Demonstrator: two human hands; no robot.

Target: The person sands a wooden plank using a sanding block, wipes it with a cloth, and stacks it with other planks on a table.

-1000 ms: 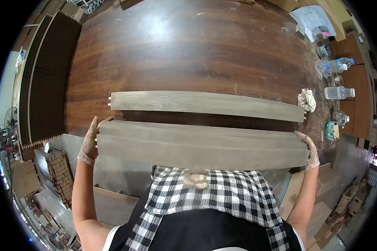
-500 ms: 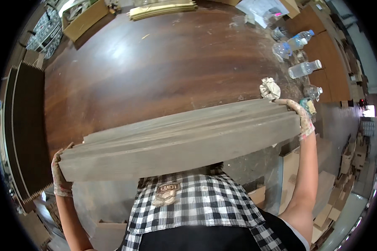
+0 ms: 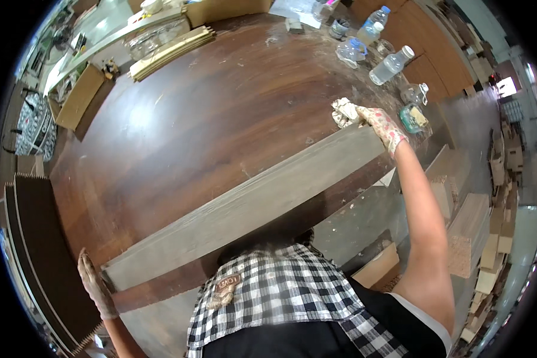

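A long stack of flat grey strips (image 3: 250, 206) lies slantwise along the near edge of the brown table (image 3: 221, 113), its edges fairly even. My left hand (image 3: 95, 285), in a patterned glove, stands at the stack's left end with fingers stretched out together. At the far right end, my right hand (image 3: 383, 127) wears a light glove with red spots. Its fingers close on the edge of a crumpled whitish cloth (image 3: 343, 113) beside the stack's corner; the grip is partly hidden.
Several clear plastic bottles (image 3: 391, 65) and a greenish tub (image 3: 413, 118) stand along the right edge. Dark panels with jagged edges (image 3: 48, 250) lean at the left. Yellowish strips (image 3: 172, 53) and a cardboard box (image 3: 85, 98) are at the back.
The uneven grey strips, earlier held at both ends, now lie squared up on the table. My right hand has moved onto the cloth, while the left has loosened from the end. The view has turned.
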